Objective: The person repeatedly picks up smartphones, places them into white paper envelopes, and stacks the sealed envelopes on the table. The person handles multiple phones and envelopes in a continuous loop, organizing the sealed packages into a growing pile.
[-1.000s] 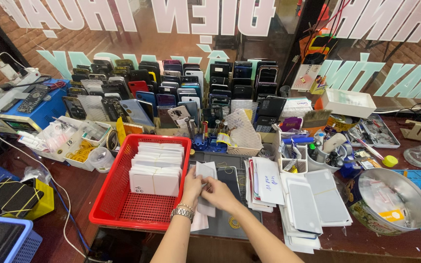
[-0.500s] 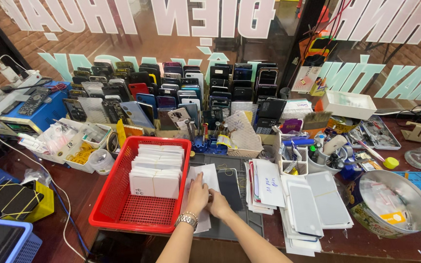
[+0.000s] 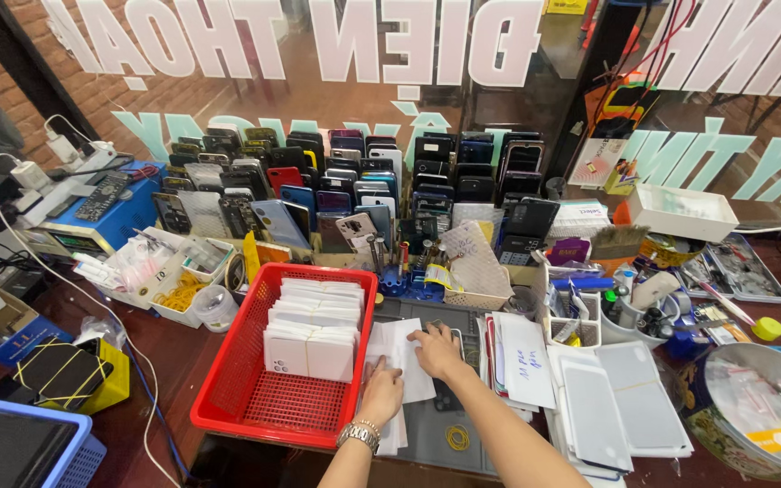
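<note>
A dark wooden counter (image 3: 183,361) is seen below a glass window with large lettering, brick wall showing behind it. Across the back, many phones (image 3: 354,181) are stood upright in rows; the number cannot be counted exactly. Nearer, one red mesh basket (image 3: 228,398) is filled toward its back with white flat packets (image 3: 314,325) stacked on edge in about two rows, its front part left bare. At the right edge one round metal bowl (image 3: 725,434) is seen with small clear bags inside. One white tray (image 3: 684,212) is set behind it, and a blue machine (image 3: 106,226) stands at the left. A grey work mat (image 3: 427,434) lies just right of the basket, with a yellow rubber band (image 3: 456,439) on it. On the mat a small pile of white packets (image 3: 399,361) is pressed flat under both hands: the left hand (image 3: 381,393), a metal watch (image 3: 359,436) on its wrist, is laid open on the pile's near part, and the right hand (image 3: 436,348) is spread open on its far edge; nothing is gripped by either
</note>
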